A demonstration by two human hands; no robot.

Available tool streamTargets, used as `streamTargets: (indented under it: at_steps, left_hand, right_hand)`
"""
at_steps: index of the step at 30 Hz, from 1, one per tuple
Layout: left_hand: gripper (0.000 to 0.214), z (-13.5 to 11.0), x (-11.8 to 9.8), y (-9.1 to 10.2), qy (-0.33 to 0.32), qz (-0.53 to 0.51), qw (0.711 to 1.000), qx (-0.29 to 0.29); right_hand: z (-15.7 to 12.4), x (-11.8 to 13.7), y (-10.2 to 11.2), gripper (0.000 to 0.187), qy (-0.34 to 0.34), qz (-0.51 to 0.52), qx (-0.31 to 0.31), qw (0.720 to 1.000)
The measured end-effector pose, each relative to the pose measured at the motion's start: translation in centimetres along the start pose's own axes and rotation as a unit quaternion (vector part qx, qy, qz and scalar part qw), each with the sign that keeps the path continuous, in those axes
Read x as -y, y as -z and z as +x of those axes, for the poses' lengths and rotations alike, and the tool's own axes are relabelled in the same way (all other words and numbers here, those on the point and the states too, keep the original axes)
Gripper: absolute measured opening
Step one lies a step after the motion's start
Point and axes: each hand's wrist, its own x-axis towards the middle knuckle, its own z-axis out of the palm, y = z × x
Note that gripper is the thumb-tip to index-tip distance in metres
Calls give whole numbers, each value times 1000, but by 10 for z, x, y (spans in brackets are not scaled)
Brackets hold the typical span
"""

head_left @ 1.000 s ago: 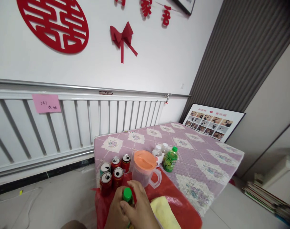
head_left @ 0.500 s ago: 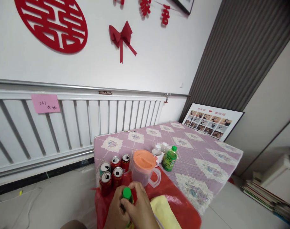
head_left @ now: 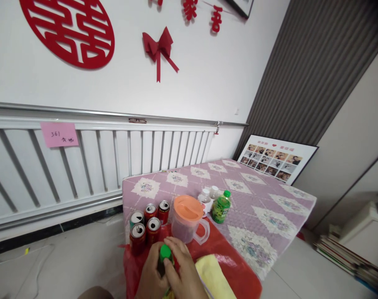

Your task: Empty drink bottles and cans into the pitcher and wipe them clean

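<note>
A green-capped bottle (head_left: 165, 252) stands upright between my hands at the near side of the table. My left hand (head_left: 151, 272) is wrapped round its left side, and my right hand (head_left: 184, 265) closes on it from the right, with the thumb just below the cap. Most of the bottle's body is hidden by my fingers. Just beyond my hands is a clear pitcher (head_left: 183, 226) with an orange lid. To the left of it several opened drink cans (head_left: 153, 232) stand grouped. A folded yellow cloth (head_left: 214, 276) lies beside my right hand.
A second green bottle (head_left: 221, 207) and two white-capped bottles (head_left: 205, 201) stand behind the pitcher. Red plastic sheeting (head_left: 238, 265) covers the near part of the flowered tablecloth (head_left: 247, 187). A white radiator (head_left: 95, 162) runs along the wall.
My right hand's fingers and thumb have shifted slightly upward around the bottle's neck. The bottle stays between both hands, and the other things on the table have not moved.
</note>
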Motion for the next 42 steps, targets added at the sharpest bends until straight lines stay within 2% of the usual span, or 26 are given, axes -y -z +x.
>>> streamTargets:
  at_steps: [8,10,12,14,16,21,24,28,30,32,34,36,39,42]
  left_hand:
    - [36,-1,2,0,-1,9,1000,-6]
    - [33,-1,-1,0,1,6,1000,-4]
    - [31,0,-4,0,5,-4,1000,5]
    - [32,1,-6,0,13,-18,1000,13]
    - [35,1,-7,0,18,-23,999,13]
    - [34,1,-4,0,5,-1,1000,-1]
    - [33,0,0,0,0,10,1000,-4]
    - [32,-1,0,-1,-2,11,1000,-12]
    - [31,0,-2,-1,-4,9,1000,-4]
    - [30,0,-4,0,-5,9,1000,4]
    - [30,1,-6,1,1,7,1000,5]
    - [31,1,-7,1,9,-2,1000,0]
    - [34,1,-4,0,9,-15,1000,-5]
    - [32,1,-2,-1,4,-10,1000,-6]
  right_hand:
    - [7,12,2,27,-80,2,-26,996]
    - [6,15,2,28,-99,6,-30,995]
    - [5,15,1,39,-108,13,-29,994]
    - [4,12,-1,52,-100,18,-21,995]
    - [2,7,-2,56,-71,20,-9,997]
    - [0,0,-2,43,-1,2,-10,1000]
    - [3,4,0,35,-8,-1,-19,1000]
    - [6,11,0,23,-62,3,-40,997]
    - [6,13,0,23,-89,4,-41,995]
    - [5,12,0,33,-103,5,-36,994]
    - [3,9,-1,45,-87,6,-27,996]
    - [2,6,-1,49,-48,10,-12,999]
    - [1,3,0,43,-7,12,0,1000]
    - [4,5,-1,38,-18,7,-9,1000]
